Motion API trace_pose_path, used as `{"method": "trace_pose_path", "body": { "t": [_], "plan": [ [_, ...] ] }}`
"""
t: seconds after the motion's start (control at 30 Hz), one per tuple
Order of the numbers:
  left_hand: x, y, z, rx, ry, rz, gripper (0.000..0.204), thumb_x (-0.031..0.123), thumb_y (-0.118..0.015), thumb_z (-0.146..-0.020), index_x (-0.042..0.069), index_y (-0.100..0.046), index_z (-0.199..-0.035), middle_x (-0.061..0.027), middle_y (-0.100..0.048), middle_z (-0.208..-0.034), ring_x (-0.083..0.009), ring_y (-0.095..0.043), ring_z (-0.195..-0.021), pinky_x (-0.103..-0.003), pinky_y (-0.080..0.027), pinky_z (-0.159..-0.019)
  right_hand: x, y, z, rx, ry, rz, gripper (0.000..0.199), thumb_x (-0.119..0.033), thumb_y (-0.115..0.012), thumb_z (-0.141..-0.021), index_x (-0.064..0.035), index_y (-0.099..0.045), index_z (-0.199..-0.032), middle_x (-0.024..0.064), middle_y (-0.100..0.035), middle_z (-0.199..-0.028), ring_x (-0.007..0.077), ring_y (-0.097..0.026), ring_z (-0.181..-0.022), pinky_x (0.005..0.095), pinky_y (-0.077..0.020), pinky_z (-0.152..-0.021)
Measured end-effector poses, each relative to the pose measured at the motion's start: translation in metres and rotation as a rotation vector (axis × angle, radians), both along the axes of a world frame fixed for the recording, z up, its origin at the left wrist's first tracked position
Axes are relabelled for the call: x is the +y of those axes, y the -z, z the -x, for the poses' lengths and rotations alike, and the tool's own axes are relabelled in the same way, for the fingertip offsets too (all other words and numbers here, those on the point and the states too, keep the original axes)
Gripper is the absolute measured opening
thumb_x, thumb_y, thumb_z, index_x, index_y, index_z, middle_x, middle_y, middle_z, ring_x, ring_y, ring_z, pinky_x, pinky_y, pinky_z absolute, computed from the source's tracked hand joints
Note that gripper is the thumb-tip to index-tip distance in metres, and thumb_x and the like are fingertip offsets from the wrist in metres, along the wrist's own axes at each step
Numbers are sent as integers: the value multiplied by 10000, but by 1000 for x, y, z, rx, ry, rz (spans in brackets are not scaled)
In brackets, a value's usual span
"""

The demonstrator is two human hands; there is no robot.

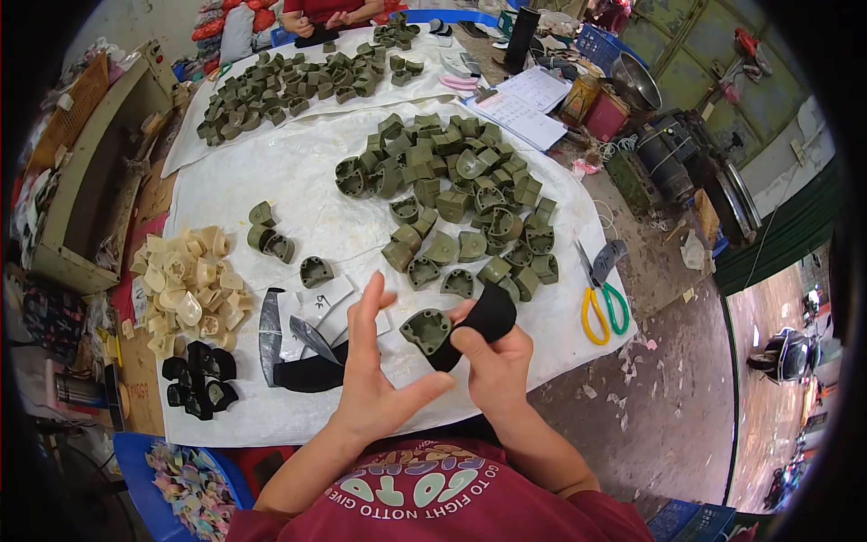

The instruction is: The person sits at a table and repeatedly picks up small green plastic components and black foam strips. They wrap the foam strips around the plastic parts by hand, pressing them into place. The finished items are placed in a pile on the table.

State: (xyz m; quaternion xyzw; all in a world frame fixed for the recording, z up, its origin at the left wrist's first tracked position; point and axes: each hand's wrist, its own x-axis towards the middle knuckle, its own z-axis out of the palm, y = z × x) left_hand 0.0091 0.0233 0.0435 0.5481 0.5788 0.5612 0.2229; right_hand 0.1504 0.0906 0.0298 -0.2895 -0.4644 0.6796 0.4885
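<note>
Spread wide beside the work, my left hand (372,379) has its fingers up and thumb apart, with nothing in it. My right hand (499,369) pinches a curved black fabric piece (492,313) between thumb and fingers. Against that fabric sits an olive-green hollow moulded block (425,331), shaped like a shoe heel, its cavity facing up. Whether the fabric is stuck to the block I cannot tell. Left of my left hand lie more black fabric pieces (307,375) and dark curved strips with a shiny face (270,336).
A large heap of green blocks (452,163) covers the white sheet (298,172) ahead. Cream blocks (188,294) and black-covered blocks (199,381) lie left. Scissors (598,298) rest at right. A blue basin (135,465) holds scraps. Another person's hands (336,20) are across the table.
</note>
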Motion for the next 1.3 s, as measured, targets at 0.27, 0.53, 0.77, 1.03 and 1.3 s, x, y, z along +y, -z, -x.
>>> {"method": "trace_pose_path", "body": {
  "t": [0.27,0.53,0.77,1.03,1.3],
  "plan": [
    [-5,2,3,-220,119,-13,977,70,-782,-696,49,-205,-1484,-99,-539,-1101,-202,-519,-1058,-340,-353,-1000,19,0,-6,-13,-192,66,278,-107,-721,-841,-5,-641,-1086,34,-642,-1034,89,-568,-925,265,-458,-834],
    [2,3,5,-142,95,-37,878,82,-812,-668,41,-339,-1407,-75,-572,-1105,-217,-507,-1116,-330,-318,-1028,19,-11,-15,-29,-223,114,246,-98,-723,-832,-6,-652,-1049,45,-665,-998,126,-617,-889,267,-470,-834],
    [0,12,7,-285,66,164,436,134,-827,-673,31,-581,-1019,-68,-573,-987,-178,-568,-923,-279,-440,-827,11,-8,-3,-346,13,-504,188,-55,-748,-788,-39,-681,-963,83,-607,-1160,132,-596,-963,269,-486,-811],
    [-4,2,8,-196,250,75,470,126,-826,-657,48,-602,-1064,-93,-564,-1039,-212,-559,-988,-306,-430,-871,28,-10,-12,-88,-280,30,136,-13,-736,-764,-12,-684,-889,115,-589,-1183,160,-575,-1008,300,-468,-850],
    [-3,-4,12,-19,249,39,558,115,-814,-658,35,-589,-1162,-130,-539,-1105,-253,-539,-1058,-322,-415,-925,33,-15,-22,-84,-426,182,134,4,-735,-761,-3,-673,-879,69,-605,-986,125,-577,-840,268,-477,-758]
  ]
}}
